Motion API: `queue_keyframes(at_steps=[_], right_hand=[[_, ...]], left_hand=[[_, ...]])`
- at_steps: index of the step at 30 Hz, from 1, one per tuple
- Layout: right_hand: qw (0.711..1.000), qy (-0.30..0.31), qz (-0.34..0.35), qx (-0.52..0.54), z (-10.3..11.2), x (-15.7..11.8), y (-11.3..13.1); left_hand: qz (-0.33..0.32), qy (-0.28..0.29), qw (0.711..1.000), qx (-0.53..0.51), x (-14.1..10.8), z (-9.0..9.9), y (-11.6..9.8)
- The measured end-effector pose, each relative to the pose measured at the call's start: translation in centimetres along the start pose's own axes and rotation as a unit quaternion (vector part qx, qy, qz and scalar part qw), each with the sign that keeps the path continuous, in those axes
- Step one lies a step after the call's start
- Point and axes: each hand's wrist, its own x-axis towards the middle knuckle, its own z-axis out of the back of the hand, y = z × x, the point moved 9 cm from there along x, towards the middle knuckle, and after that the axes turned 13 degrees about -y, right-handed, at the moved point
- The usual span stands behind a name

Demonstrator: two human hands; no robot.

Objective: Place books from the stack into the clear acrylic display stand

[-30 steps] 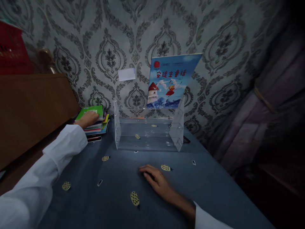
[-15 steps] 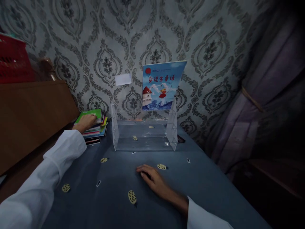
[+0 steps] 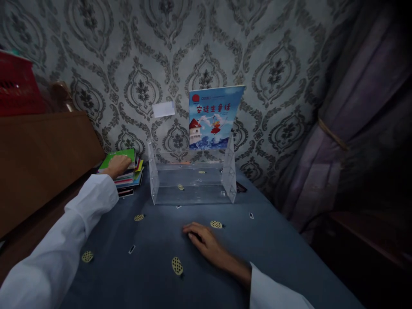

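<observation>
My left hand (image 3: 117, 165) lies over the stack of books (image 3: 126, 182) at the left, its fingers bent around the right edge of the green book (image 3: 123, 153) on top. Farther right a clear acrylic rack (image 3: 193, 199) with stepped tiers stands on the table. One blue picture book (image 3: 214, 118) with a red title is upright in its back tier. My right hand (image 3: 206, 242) rests on the tablecloth in front of the rack, thumb apart from loosely bent fingers, holding nothing.
A brown wooden cabinet (image 3: 48, 159) borders the table on the left, carrying a red container (image 3: 19, 83). Patterned wallpaper with a white socket cover (image 3: 163, 109) rises behind. A dark object (image 3: 240, 187) lies beside the rack. Purple curtain (image 3: 315, 159) hangs at the right.
The view has shifted slightly, so everything sits a little farther left. My left hand stays at the green book with hardly any movement. The right hand keeps its place on the cloth.
</observation>
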Motion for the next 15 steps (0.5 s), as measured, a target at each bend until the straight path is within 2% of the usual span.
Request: queue_keyframes(at_steps=[6, 15], right_hand=[[1.000, 0.001, 0.004, -0.004, -0.1, -0.1, -0.6], [1.000, 0.005, 0.003, -0.012, -0.2, -0.2, -0.7]], left_hand=[[0.012, 0.006, 0.998, 0.066, -0.7, 0.0, 1.2], [-0.029, 0.010, 0.996, 0.083, 0.8, -1.7, -0.8]])
